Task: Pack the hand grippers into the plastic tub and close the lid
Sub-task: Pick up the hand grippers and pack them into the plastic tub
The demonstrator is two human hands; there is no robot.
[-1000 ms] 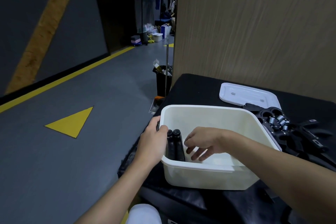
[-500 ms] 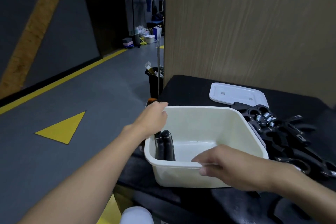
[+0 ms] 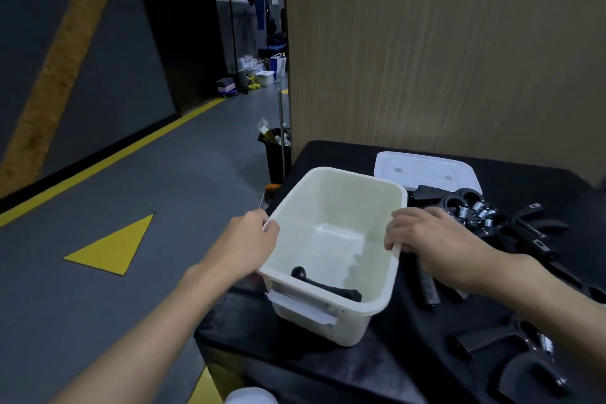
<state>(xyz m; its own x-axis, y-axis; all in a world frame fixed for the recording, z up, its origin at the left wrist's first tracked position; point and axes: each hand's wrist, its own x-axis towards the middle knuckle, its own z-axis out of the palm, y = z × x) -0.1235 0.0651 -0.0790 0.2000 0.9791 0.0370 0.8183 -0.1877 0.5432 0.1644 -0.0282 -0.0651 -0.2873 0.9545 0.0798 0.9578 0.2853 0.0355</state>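
Note:
The white plastic tub (image 3: 341, 193) stands on the black table, turned with a short end toward me. My left hand (image 3: 252, 239) grips its left rim and my right hand (image 3: 423, 233) grips its right rim. One black hand gripper (image 3: 324, 287) lies inside against the near wall. A pile of black hand grippers (image 3: 492, 216) with metal springs lies right of the tub. The white lid (image 3: 426, 170) lies flat behind the tub, beside the pile.
The black table (image 3: 328, 357) ends just left of the tub, above grey floor with yellow markings. More black grippers (image 3: 511, 357) lie at the near right. A black bin (image 3: 277, 154) stands off the table's far left corner. A wooden wall (image 3: 442, 59) backs the table.
The tub has been rotated so a short end faces me. My right hand left the inside and took the right rim; my left hand shifted along the left rim.

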